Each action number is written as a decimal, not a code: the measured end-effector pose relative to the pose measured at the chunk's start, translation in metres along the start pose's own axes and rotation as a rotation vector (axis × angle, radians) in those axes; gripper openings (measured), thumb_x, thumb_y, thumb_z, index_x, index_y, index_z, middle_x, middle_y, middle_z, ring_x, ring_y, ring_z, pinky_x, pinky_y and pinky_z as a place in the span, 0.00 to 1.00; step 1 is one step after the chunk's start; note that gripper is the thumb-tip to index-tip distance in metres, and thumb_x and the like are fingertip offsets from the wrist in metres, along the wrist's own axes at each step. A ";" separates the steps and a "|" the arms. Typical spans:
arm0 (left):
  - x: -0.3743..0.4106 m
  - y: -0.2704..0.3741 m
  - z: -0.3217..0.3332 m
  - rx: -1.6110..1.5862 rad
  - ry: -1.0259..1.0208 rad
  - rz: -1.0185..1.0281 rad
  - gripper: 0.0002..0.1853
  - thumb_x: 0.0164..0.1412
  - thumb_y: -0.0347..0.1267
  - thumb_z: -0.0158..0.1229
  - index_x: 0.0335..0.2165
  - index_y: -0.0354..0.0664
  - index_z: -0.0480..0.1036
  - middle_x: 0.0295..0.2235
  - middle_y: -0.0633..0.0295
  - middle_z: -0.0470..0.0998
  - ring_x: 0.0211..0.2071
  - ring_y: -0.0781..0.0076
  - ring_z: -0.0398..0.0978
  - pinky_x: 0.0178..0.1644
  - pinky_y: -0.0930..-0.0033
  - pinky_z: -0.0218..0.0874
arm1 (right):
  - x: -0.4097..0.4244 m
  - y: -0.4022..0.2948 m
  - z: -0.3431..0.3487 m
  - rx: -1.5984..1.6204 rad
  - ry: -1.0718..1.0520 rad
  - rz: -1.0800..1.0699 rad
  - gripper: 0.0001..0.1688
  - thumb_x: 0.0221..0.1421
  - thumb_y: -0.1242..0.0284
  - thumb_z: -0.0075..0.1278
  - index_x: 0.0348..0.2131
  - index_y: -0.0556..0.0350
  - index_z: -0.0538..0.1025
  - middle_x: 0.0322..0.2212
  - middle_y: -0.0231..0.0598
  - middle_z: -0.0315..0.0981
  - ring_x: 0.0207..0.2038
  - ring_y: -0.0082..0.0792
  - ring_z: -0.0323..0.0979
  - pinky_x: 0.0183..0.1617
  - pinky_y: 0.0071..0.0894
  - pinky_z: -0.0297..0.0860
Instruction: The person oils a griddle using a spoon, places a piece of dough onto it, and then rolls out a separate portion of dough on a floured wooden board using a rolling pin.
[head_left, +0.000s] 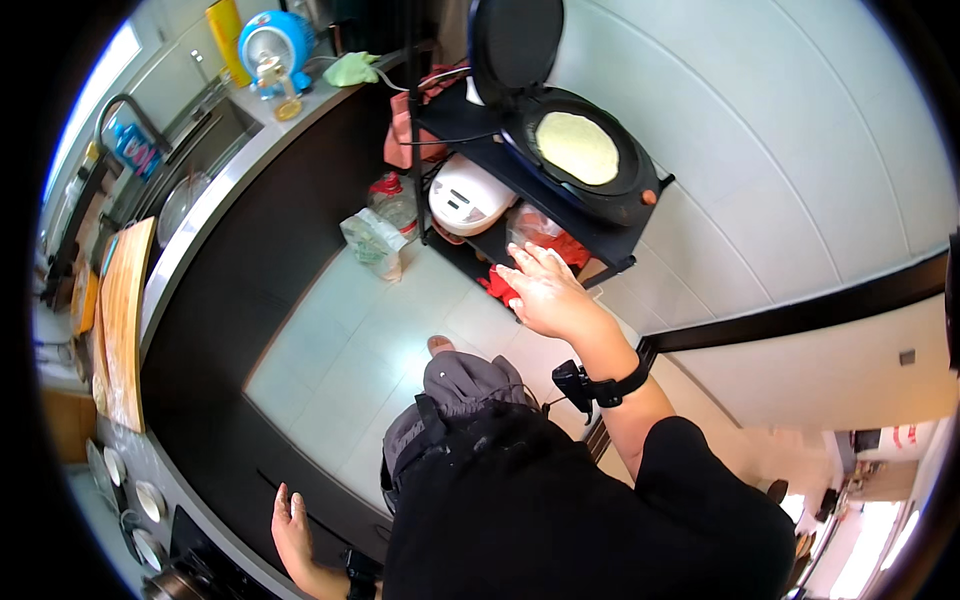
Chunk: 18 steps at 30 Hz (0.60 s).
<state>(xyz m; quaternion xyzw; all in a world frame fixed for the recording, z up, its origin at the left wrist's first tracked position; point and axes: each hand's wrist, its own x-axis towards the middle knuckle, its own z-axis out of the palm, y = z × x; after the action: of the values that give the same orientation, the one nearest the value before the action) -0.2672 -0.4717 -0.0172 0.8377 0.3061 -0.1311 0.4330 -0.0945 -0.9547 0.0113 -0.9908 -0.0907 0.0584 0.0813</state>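
A round pale flatbread (577, 148) lies flat on the lower plate of a black electric griddle (636, 169), whose round lid (516, 49) is raised. The griddle sits on the top shelf of a black rack (465, 120). My right hand (547, 292) is held out below the griddle, in front of the rack, with its fingers extended and nothing in it; whitish powder or dough marks the skin. At the lower left, my left hand (291, 529) hangs near the dark cabinet front, fingers apart and also holding nothing. Neither hand touches the griddle or the flatbread.
A white appliance (469, 193) and plastic bags occupy the lower shelf. On the floor beside the rack stand a plastic bottle (394, 202) and a bag (373, 244). Along the left counter are a floury wooden board (124, 322), a sink (214, 135), a blue fan (274, 49) and several bowls (150, 501).
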 end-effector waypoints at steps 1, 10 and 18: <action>-0.002 -0.019 -0.001 -0.054 0.040 0.005 0.26 0.65 0.35 0.52 0.57 0.33 0.63 0.56 0.48 0.68 0.56 0.62 0.67 0.59 0.67 0.56 | 0.013 -0.011 0.002 0.001 -0.018 -0.049 0.29 0.53 0.68 0.50 0.55 0.53 0.69 0.61 0.50 0.54 0.64 0.50 0.50 0.67 0.51 0.46; -0.044 -0.019 -0.037 0.200 0.194 -0.207 0.29 0.59 0.45 0.53 0.54 0.41 0.68 0.54 0.50 0.70 0.56 0.56 0.67 0.59 0.62 0.57 | 0.112 -0.085 0.013 0.025 -0.116 -0.409 0.32 0.48 0.72 0.53 0.55 0.52 0.69 0.61 0.52 0.55 0.62 0.55 0.53 0.65 0.48 0.52; -0.010 0.013 -0.066 0.097 0.316 -0.490 0.30 0.59 0.49 0.53 0.54 0.42 0.68 0.54 0.54 0.70 0.55 0.56 0.67 0.58 0.62 0.58 | 0.258 -0.173 0.033 0.057 -0.214 -0.607 0.31 0.48 0.73 0.53 0.54 0.55 0.70 0.61 0.52 0.53 0.64 0.54 0.49 0.67 0.46 0.48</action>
<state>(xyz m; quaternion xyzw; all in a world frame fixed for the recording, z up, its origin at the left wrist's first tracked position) -0.2702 -0.4286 0.0348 0.7685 0.5563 -0.1142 0.2950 0.1237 -0.7334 -0.0172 -0.9042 -0.3882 0.1377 0.1126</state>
